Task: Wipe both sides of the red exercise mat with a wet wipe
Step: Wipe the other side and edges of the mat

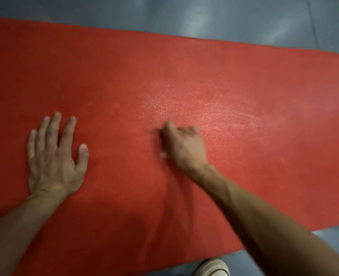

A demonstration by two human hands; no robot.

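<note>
Your left hand (53,156) lies flat, fingers (54,126) spread, on the red mat (184,76) on the floor (224,14). Your right hand (184,145) is blurred, fingers curled over a white wipe (163,155), pressing it onto the mat. No legible writing.

mat (124,76): red, fine-grained, matt (damp sheen at right) | floor (244,16): grey, smooth, glossy
</note>
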